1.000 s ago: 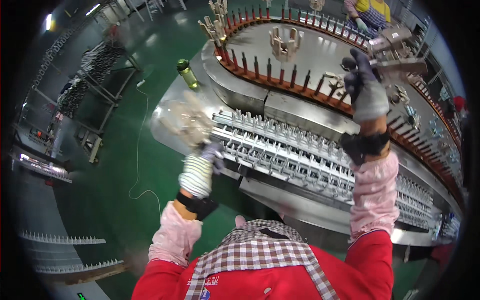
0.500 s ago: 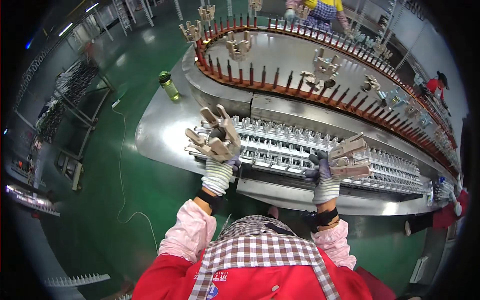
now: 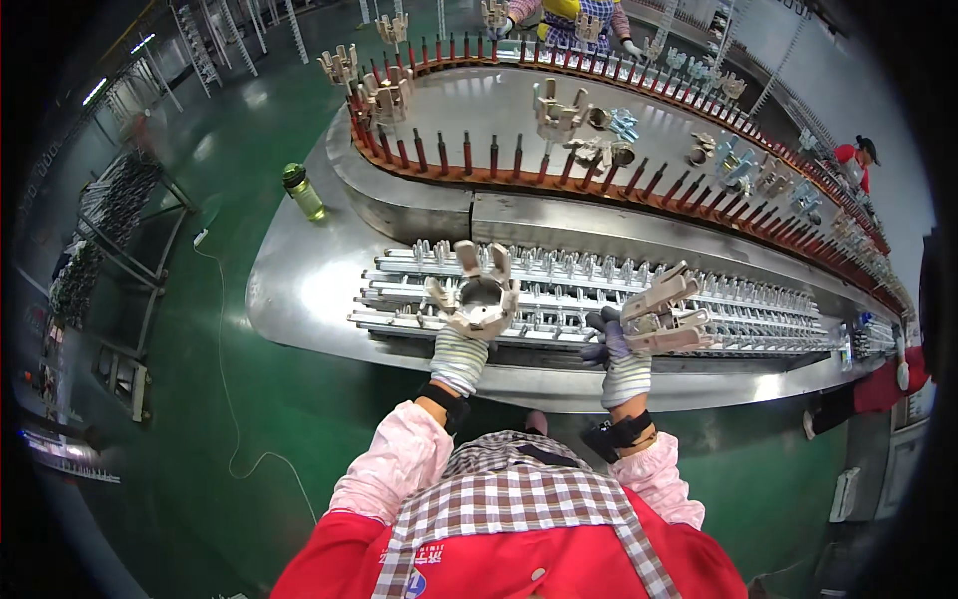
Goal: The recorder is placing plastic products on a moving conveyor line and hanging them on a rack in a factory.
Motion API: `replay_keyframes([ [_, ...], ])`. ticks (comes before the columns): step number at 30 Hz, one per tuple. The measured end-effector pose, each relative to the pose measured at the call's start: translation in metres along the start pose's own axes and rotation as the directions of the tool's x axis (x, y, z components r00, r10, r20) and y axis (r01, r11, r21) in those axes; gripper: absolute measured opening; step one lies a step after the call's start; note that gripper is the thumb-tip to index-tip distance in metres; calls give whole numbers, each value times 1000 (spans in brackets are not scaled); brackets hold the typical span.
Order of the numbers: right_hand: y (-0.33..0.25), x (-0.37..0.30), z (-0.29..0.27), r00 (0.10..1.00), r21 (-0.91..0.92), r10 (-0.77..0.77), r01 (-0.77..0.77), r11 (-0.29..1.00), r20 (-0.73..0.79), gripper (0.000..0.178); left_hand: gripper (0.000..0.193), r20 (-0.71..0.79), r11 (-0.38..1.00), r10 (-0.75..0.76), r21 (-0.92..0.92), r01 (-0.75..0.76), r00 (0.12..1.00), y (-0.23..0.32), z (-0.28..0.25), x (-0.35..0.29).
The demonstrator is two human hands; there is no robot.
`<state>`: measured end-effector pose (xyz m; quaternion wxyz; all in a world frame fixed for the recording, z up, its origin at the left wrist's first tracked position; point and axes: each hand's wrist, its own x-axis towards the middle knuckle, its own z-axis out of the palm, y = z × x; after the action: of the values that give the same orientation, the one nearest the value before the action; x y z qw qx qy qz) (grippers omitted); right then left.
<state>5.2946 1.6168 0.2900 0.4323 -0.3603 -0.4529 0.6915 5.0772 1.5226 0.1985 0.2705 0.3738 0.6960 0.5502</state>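
My left hand (image 3: 460, 361), in a striped glove, is closed on a beige metal casting (image 3: 488, 321) with several upright prongs around a round opening. The opening faces up toward me, and the casting hides most of the fingers. My right hand (image 3: 624, 371), in a like glove with dark fingertips, grips a second pronged casting (image 3: 667, 337), tilted with its prongs pointing right. Part of its grip is hidden. Both castings are held above rows of silvery metal racks (image 3: 559, 304) with small upright fittings, lying on the steel table.
Beyond the racks curves a conveyor track (image 3: 469, 180) with red, dark-tipped pins, some bearing castings. More castings (image 3: 559, 112) and bluish metal parts (image 3: 624, 125) lie on its inner steel top. A green bottle (image 3: 303, 192) stands left. A co-worker (image 3: 574, 25) stands across, another person (image 3: 863, 165) at right.
My left hand has turned its casting so the round opening shows more fully, and it now lies over the racks. The right hand still holds its casting. The whole view has shifted.
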Motion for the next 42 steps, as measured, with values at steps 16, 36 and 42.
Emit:
replay_keyframes([
  [16,85,49,-56,940,-938,-28,339,-74,341,28,20,121,854,7,516,-69,993,-1,5,3],
  [36,-104,294,-201,971,-553,-232,159,818,-64,47,35,-86,948,-42,310,67,995,-15,42,-8],
  [42,-67,391,-178,929,-776,-370,227,589,-10,51,36,-152,554,-217,-832,-7,964,-20,69,-10],
])
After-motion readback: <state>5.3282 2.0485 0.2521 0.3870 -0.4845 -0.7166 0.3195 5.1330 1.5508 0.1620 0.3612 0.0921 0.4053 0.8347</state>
